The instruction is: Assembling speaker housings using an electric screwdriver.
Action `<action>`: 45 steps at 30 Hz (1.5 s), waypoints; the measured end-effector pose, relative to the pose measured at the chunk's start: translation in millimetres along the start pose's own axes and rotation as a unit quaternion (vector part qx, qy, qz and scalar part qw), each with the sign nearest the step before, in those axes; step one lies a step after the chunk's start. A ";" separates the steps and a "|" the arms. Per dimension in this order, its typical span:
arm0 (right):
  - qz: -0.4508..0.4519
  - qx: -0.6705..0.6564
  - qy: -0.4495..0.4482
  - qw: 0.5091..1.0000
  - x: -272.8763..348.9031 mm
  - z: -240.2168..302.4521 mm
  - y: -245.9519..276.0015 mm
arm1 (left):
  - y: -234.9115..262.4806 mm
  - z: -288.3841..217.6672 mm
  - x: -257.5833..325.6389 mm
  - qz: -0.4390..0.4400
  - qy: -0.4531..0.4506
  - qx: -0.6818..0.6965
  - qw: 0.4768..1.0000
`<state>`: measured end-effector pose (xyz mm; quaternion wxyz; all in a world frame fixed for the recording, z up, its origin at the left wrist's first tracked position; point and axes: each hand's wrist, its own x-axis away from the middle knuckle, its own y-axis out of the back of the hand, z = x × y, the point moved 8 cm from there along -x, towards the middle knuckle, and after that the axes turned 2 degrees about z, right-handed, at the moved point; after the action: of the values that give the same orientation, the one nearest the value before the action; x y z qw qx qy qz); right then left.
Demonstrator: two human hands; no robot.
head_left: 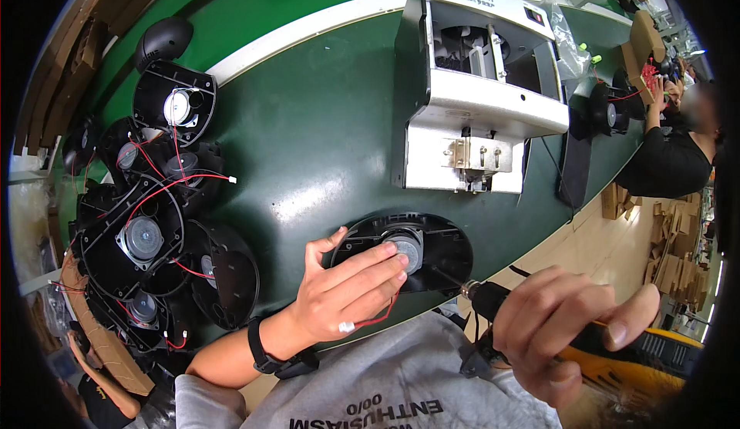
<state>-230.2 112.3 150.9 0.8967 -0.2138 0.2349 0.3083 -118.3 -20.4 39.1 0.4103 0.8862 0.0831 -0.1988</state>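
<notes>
Black oval plastic speaker housing (408,248) is lying at the near belt edge; likely light, rigid, its grey round driver (406,245) fragile. Left hand (339,290) is pressing fingers on the driver; right hand (566,321) is clamping a yellow-black powered screwdriver (617,348).

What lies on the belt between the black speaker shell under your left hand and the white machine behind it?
Nothing: in the head view, bare dark green belt separates the speaker shell under the left hand from the white machine.
</notes>
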 end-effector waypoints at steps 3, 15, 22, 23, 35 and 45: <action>-0.011 0.005 0.016 1.000 1.4 2.8 6.3 | 1.8 -2.4 -1.9 -0.011 -0.001 -0.006 1.000; 0.029 0.012 0.006 0.999 0.7 -6.0 12.8 | -2.2 4.2 2.0 0.003 0.029 0.013 1.000; 0.055 -0.015 0.026 0.998 -1.5 -5.5 9.6 | -1.6 3.0 -3.1 0.012 0.041 0.001 0.999; 0.056 -0.015 0.025 0.998 -0.4 -5.5 7.0 | -1.5 3.1 -3.3 0.011 0.042 0.002 0.999; 0.054 0.050 -0.013 0.997 5.0 -20.4 -15.7 | -0.3 0.3 -4.6 -0.001 0.035 -0.028 0.999; 0.090 0.034 -0.019 0.995 10.1 -20.9 -20.6 | -0.9 -2.6 -3.1 -0.005 0.028 -0.037 0.999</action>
<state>-215.7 91.0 133.6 0.8765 -0.1553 0.2465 0.3832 -120.7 -17.8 41.3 0.4391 0.8752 0.1065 -0.1727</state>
